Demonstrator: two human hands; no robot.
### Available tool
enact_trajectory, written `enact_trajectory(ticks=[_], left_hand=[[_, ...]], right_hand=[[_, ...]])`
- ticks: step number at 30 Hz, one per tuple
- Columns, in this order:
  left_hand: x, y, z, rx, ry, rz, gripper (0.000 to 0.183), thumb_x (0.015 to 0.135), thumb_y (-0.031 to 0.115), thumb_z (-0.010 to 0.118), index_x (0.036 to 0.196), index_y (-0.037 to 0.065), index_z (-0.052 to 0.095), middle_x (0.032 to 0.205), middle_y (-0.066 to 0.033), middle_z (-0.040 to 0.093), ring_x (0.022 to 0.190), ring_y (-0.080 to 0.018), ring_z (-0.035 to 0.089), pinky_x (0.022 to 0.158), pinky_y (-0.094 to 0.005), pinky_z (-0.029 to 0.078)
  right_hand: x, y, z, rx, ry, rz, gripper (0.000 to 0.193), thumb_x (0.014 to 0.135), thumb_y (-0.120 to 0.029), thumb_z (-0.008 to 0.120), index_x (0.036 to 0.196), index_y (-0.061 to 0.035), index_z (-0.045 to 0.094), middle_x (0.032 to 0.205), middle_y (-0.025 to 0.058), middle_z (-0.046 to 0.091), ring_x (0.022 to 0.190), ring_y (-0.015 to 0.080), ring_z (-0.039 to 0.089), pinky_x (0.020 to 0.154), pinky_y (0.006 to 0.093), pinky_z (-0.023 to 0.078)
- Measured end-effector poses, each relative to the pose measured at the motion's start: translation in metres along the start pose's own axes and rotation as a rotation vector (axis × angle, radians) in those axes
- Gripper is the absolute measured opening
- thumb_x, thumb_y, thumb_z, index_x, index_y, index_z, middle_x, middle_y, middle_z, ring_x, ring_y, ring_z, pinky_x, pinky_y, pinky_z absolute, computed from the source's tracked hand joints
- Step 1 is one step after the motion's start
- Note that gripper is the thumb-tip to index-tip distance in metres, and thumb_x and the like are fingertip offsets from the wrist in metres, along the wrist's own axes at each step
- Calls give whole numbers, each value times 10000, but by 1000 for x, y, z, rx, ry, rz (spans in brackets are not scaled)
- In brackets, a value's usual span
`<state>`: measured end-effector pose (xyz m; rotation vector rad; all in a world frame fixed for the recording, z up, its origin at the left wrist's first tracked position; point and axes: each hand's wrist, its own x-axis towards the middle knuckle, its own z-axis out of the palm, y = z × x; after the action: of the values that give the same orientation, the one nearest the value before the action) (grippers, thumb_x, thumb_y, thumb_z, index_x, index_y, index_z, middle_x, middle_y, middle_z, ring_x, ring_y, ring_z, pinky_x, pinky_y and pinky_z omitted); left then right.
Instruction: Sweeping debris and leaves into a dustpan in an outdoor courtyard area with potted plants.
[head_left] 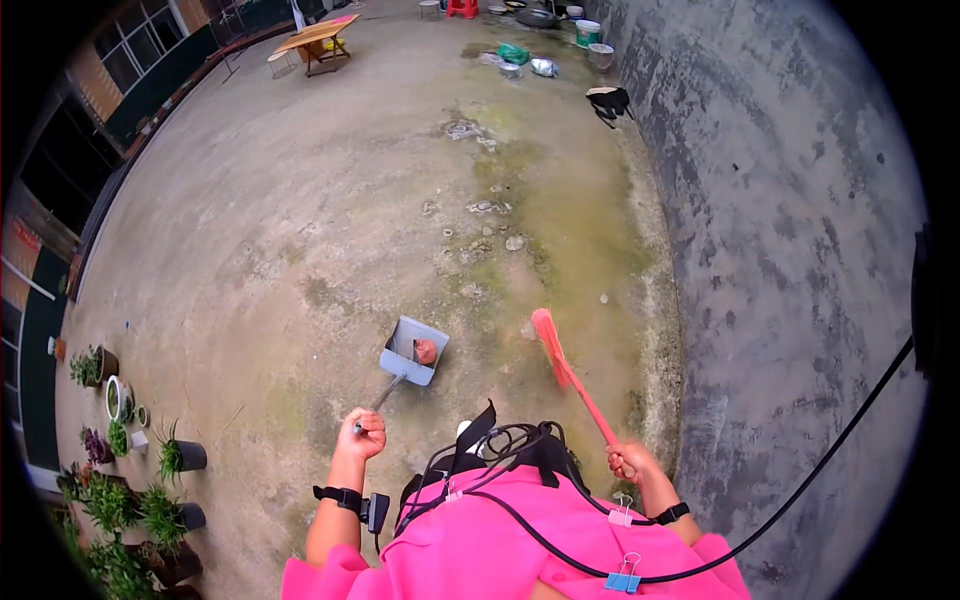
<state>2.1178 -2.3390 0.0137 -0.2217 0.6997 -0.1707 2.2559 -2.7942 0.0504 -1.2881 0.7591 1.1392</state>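
My left hand [366, 434] is closed around the handle of a grey-blue dustpan [397, 357]. In its pan lies a crumpled reddish-brown lump [425, 351], whose kind I cannot make out. On the other side, my right hand [630, 461] grips the handle of a red broom [574, 373]. The broom's bristles point forward and away from me, to the right of the dustpan. A gap of concrete separates the broom head from the pan. Black cables [520, 440] loop across my pink shirt between the two hands.
A rough grey wall [790, 250] rises along the right. Potted plants [110, 500] stand at the lower left. Far ahead are a wooden table [318, 40], a red stool [462, 8], a black-and-white bag [608, 102] and buckets [588, 33]. Stained concrete floor [250, 220] spreads ahead.
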Motion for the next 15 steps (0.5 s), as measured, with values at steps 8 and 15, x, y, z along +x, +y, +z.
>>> enact_trajectory(ticks=[8,15], left_hand=[[106,53,105,141,36,-90,162,634,89,403,481,107,352,434,50,376,366,-49,352,354,-190,263],[181,91,189,262,129,-134,74,637,76,427,569,73,397,442,60,370,361,-36,340,344,-182,249]], right_hand=[[25,-68,9,-34,117,-88,127,680,-79,477,600,-84,378,451,-22,388,329,49,359,287,179,283],[109,-179,1,-103,159,-113,153,671,-88,477,555,-82,377,432,-5,391,319,70,360,273,206,282]])
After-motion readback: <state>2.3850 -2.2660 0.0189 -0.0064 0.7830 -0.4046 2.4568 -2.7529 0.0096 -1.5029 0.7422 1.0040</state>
